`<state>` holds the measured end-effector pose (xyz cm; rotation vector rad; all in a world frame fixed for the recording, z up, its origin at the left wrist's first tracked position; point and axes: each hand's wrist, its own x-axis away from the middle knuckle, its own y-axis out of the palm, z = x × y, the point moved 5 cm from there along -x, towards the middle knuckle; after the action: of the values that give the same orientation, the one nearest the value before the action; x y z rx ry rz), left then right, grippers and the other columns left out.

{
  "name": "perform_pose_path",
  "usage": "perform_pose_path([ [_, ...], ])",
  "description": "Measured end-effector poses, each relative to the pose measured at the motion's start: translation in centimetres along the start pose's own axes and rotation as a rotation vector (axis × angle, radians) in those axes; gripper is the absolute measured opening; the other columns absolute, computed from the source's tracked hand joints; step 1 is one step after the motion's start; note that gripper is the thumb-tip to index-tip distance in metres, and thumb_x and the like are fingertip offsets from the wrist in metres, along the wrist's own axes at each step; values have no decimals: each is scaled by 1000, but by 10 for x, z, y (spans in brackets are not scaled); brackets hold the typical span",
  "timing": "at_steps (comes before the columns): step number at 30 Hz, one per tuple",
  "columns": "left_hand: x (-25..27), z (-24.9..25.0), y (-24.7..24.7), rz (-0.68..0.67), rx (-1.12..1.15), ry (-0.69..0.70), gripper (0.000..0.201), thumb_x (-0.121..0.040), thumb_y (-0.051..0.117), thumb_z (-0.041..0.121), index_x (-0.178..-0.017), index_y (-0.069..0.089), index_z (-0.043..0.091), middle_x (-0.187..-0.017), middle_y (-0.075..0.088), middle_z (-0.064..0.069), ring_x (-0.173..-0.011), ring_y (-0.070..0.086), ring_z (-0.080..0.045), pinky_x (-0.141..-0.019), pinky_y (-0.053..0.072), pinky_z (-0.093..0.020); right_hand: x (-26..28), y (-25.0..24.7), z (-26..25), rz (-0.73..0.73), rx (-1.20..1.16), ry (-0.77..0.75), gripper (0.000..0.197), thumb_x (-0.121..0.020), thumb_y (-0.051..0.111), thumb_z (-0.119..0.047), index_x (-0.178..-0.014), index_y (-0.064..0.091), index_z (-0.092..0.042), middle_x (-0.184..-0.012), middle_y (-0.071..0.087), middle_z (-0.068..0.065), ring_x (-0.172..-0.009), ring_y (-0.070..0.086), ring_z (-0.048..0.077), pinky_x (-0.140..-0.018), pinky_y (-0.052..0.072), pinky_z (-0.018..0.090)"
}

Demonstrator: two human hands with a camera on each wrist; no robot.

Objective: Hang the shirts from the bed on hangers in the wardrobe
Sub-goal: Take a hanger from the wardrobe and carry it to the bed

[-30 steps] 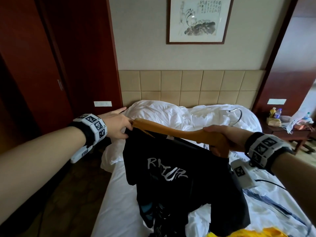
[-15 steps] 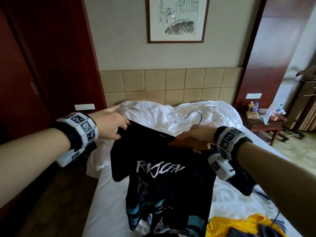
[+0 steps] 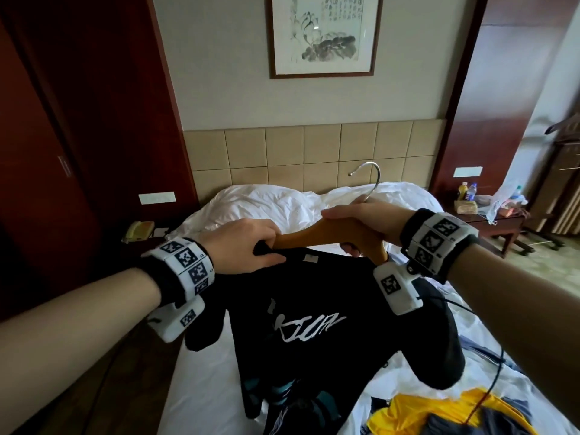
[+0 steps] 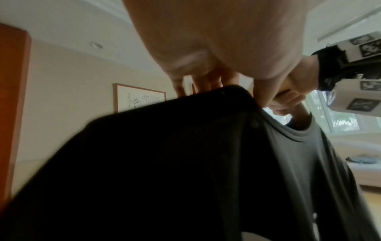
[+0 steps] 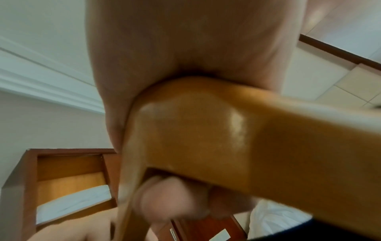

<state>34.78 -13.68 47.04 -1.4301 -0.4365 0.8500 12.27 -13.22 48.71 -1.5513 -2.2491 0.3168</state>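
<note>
Nearest, at six o'clock in the head view, a yellow garment [image 3: 417, 409] lies on the bed [image 3: 204, 372] among other clothes. Above it the black shirt [image 3: 314, 309] hangs limp over the bed, half threaded on the wooden hanger [image 3: 317, 235]. The left hand [image 3: 241, 246], at nine o'clock of the hanger, pinches the shirt's collar over the hanger's left arm. The right hand [image 3: 361, 215], at two o'clock, is curled round the hanger's middle under the metal hook [image 3: 370, 180]. The shirt looks light, soft and prone to slip, so it is best held at the shoulder seam; the hanger is stiff and smooth. Farthest, at twelve, are pillows [image 3: 266, 205] and a framed picture [image 3: 323, 36].
</note>
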Motion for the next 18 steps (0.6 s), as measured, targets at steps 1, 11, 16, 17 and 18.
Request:
perform_pose_path([
  [1,1,5,1,55,39,-35,30,-86,67,53,-86,53,27,-95,63,10,-82,59,-11,-73,47,-28,0,0,-3,19,-11,-6,47,-92,63,-42,-106,63,3,-70,62,23,-56,56,29,-54,50,30],
  [11,-26,17,13,382,23,-166,39,-78,54,61,-60,55,26,-75,57,8,-74,59,-19,-70,50,-39,9,9,-21,50,193,-237,38,-90,68,-42,-94,73,-5,-76,72,11,-71,69,22,-71,53,25],
  [16,-16,8,11,394,-46,-309,38,-88,61,52,-63,60,24,-68,64,-1,-72,63,-29,-61,37,-30,14,-22,38,90,543,-109,25,-71,82,-49,-86,73,-31,-82,71,-13,-84,66,11,-85,50,29],
  [17,-13,4,5,414,-57,-334,36,-88,63,51,-69,66,21,-68,65,-3,-72,63,-29,-60,34,-29,16,-26,54,73,583,-74,27,-70,83,-49,-83,72,-28,-77,69,-13,-78,64,9,-80,49,29],
  [18,-11,2,0,427,-61,-362,36,-88,64,51,-74,69,18,-66,64,-3,-69,61,-28,-58,31,-28,20,-30,67,65,599,-66,26,-72,84,-44,-79,70,-24,-71,65,-11,-70,61,8,-75,48,28],
])
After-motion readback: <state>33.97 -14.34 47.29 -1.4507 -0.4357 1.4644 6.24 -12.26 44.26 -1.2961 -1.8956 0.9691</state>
